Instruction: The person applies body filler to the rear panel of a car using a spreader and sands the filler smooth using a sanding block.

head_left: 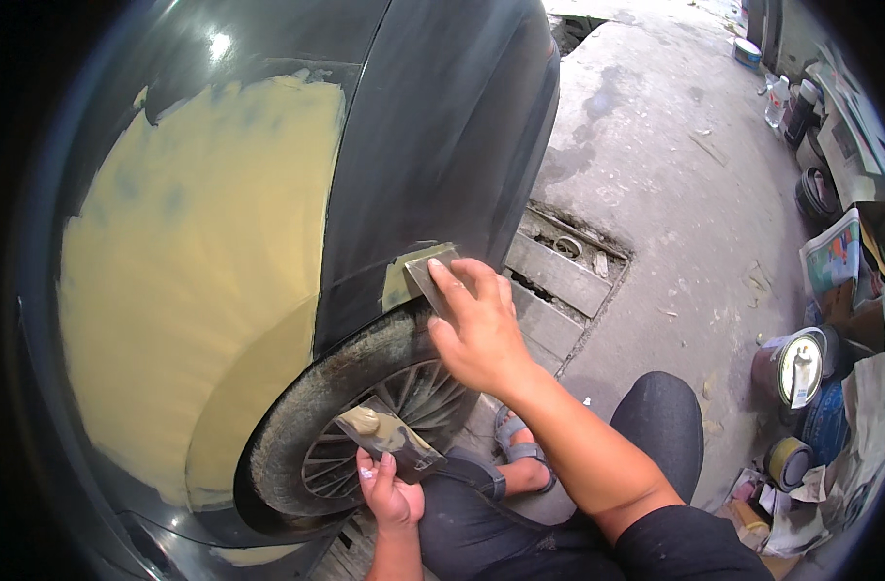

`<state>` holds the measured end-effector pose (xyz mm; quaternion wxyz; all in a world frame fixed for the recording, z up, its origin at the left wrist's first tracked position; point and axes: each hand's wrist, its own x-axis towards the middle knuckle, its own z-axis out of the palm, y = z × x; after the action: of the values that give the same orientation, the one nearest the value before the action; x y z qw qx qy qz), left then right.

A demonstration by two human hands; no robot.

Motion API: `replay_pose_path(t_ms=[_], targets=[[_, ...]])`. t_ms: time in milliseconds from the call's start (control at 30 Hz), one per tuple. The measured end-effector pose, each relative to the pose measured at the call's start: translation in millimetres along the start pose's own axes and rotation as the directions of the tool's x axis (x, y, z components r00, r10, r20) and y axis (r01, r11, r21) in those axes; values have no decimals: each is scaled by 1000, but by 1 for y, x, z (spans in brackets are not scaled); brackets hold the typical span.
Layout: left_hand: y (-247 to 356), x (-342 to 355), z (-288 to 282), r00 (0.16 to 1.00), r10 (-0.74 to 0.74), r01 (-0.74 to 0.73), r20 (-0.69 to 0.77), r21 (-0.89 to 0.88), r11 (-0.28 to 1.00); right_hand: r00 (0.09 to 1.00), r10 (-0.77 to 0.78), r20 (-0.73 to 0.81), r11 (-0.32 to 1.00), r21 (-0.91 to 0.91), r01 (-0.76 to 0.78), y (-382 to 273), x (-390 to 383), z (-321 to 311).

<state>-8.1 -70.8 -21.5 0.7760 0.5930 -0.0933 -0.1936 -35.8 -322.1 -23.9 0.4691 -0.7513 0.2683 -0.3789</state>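
Note:
My right hand (481, 324) presses a thin, flat putty spreader (425, 278) against the dark car's body, just above the wheel arch. Under and beside its blade shows a small patch of yellowish putty (395, 285). Lower down, in front of the wheel (317, 436), my left hand (394, 496) grips a flat putty plate (409, 447) by its near edge. A lump of pale putty (363, 420) sits on the plate's far corner, with smears across the rest. A broad coat of yellow putty (200, 261) covers the panel left of the seam.
Slatted drain covers (559, 276) lie in the concrete floor (656, 194) right of the car. Along the right side stand an open paint can (791, 368), a smaller can (788, 462), a plastic bottle (778, 102) and newspapers (835, 257). My knee (660, 416) is bent beside the wheel.

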Motion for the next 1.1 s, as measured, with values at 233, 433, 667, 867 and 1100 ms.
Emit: replay_pose_path(t_ms=[233, 433, 667, 867, 1100], targets=[[24, 11, 57, 959, 258, -266, 119, 54, 963, 951, -199, 236, 973, -65, 220, 2, -11, -50], [31, 21, 94, 921, 364, -364, 137, -30, 931, 879, -366, 305, 911, -76, 405, -14, -33, -82], [27, 19, 100, 909, 376, -385, 180, 18, 923, 855, -448, 263, 864, -118, 489, -24, -55, -67], [39, 24, 75, 827, 511, -539, 234, 68, 840, 931, -271, 246, 958, -30, 286, 3, -47, -64], [18, -5, 28, 997, 17, -15, 75, -26, 1000, 989, -149, 20, 988, -42, 150, -24, -5, -11]])
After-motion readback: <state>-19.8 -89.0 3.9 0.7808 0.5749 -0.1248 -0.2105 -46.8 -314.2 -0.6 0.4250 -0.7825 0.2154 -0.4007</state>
